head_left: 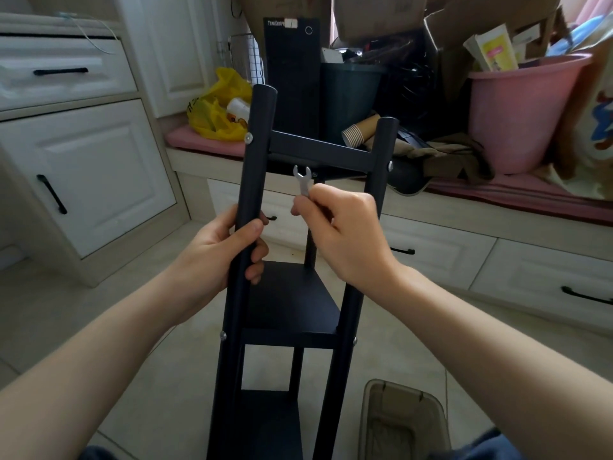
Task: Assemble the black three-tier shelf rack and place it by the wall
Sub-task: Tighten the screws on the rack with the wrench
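Gripping round matte rack post, left hand (right hand pinches flat wrench).

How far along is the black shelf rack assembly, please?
Mostly built: the rack has its posts and shelves joined, bolts visible. Now the left hand grips a post while the right hand holds a wrench under the top shelf. Left: probably final tightening, then setting it in place.

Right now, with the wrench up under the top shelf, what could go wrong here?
The small wrench is only pinched in the right hand, so it may slip and fall, perhaps into the open bin below. Only the left hand steadies the rack, by one post, so it might twist while tightening.
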